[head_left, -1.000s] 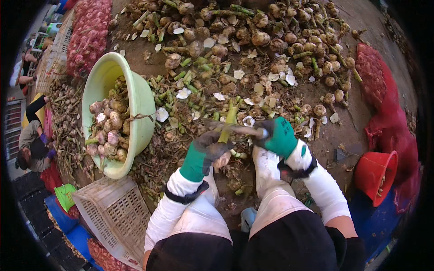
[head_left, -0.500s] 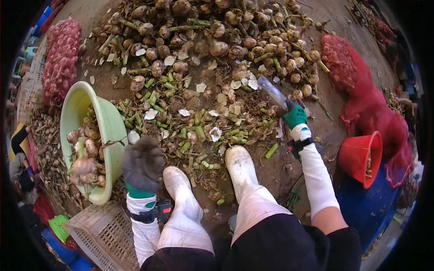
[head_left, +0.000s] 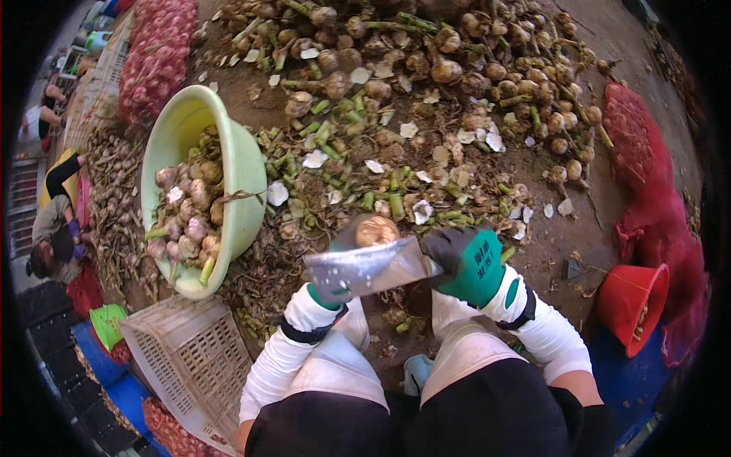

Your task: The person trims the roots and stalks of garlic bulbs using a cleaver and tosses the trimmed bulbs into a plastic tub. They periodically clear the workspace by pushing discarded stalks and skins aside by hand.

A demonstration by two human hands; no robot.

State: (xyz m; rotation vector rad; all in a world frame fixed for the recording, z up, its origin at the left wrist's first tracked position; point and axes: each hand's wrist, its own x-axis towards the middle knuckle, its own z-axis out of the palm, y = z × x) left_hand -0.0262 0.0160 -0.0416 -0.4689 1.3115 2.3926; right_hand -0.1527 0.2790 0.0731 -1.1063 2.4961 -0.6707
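Note:
My right hand [head_left: 466, 263], in a green and dark grey glove, grips a cleaver [head_left: 367, 266] by its handle. The broad blade lies across in front of my left hand [head_left: 346, 234], hiding much of it. Above the blade's upper edge shows a garlic bulb [head_left: 378, 230], held in my left hand; whether the blade touches it I cannot tell. To the left, a pale green basin [head_left: 245, 183] leans tilted, with several trimmed garlic bulbs [head_left: 190, 221] inside. Beyond my hands lies a heap of garlic with stalks [head_left: 449, 68].
Cut stalks and peelings [head_left: 335, 171] cover the ground ahead. A plastic crate [head_left: 190, 362] stands at the lower left. A red bucket [head_left: 628, 308] and a red net sack [head_left: 647, 183] are at right. Another person [head_left: 57, 221] works at far left.
My left hand has come from beside the basin to the middle and now holds a garlic bulb. My right hand has brought the cleaver in from the right. The view has shifted.

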